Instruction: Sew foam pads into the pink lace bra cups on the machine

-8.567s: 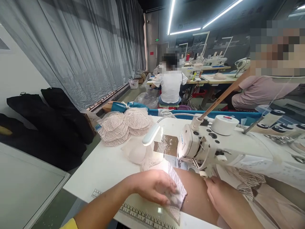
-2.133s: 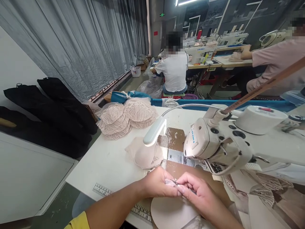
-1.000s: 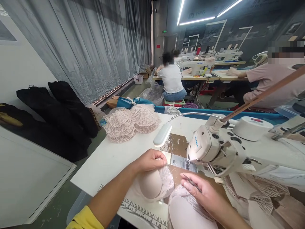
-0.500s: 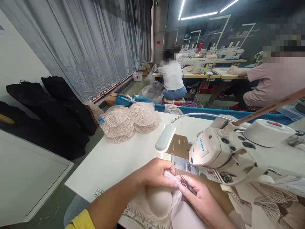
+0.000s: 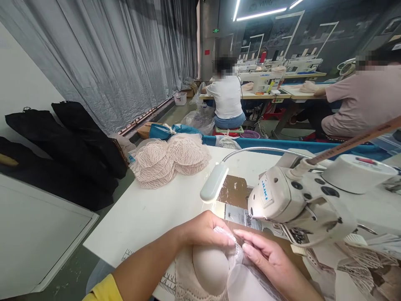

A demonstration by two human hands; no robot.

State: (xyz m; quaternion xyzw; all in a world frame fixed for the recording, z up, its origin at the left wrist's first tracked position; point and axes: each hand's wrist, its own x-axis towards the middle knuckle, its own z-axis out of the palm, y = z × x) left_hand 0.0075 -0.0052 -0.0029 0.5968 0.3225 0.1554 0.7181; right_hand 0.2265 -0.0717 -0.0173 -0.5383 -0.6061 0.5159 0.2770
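Observation:
My left hand (image 5: 202, 230) is closed in a pinch on the lace edge of a beige bra cup piece (image 5: 209, 267) at the near edge of the white sewing table (image 5: 147, 213). My right hand (image 5: 266, 261) meets it from the right, fingers curled onto the same lace edge; the small metal tool seen in it earlier is hidden. Both hands sit just in front of the white sewing machine head (image 5: 282, 200) and under its gooseneck lamp (image 5: 214, 187).
A stack of lace-covered bra cups (image 5: 169, 161) lies at the table's far left. More lace pieces (image 5: 366, 267) hang at the right. Black bags (image 5: 62, 146) lie on the floor to the left. Two other people (image 5: 227, 98) sit at sewing machines behind.
My left hand picked up the bra cup piece from beside the machine and brought it to the near edge. My right hand closed in on its lace edge, and the metal tool went out of sight.

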